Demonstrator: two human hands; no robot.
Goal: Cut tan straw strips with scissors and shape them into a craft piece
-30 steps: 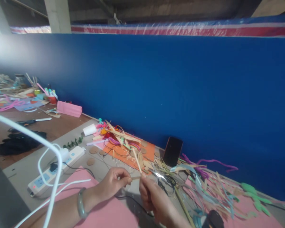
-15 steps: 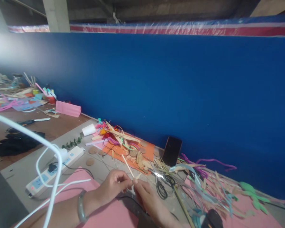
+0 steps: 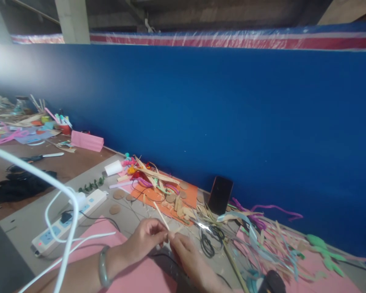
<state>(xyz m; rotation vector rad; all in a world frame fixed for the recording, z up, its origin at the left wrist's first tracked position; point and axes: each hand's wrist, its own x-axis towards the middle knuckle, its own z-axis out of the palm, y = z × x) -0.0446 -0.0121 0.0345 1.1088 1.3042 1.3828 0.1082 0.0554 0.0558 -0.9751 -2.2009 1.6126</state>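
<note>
My left hand [image 3: 146,238], with a green bangle [image 3: 102,267] on the wrist, pinches a thin pale straw strip [image 3: 161,215] that sticks up and to the left from my fingertips. My right hand [image 3: 186,254] meets the left at the fingertips and pinches the same strip at its lower end. Both hands hover over a pink sheet [image 3: 134,272] on the grey table [image 3: 30,219]. Black-handled scissors [image 3: 209,236] lie just right of my hands.
A white power strip [image 3: 67,219] and white cables [image 3: 61,203] lie at the left. An orange sheet [image 3: 171,195] carries straw scraps and cardboard discs. A black phone [image 3: 221,194] leans on the blue wall. Ribbons and strips [image 3: 262,240] pile at the right.
My right hand moved left to meet the left hand. The straw strip tilted from pointing up-right to pointing up-left, and both hands drifted slightly lower and left.
</note>
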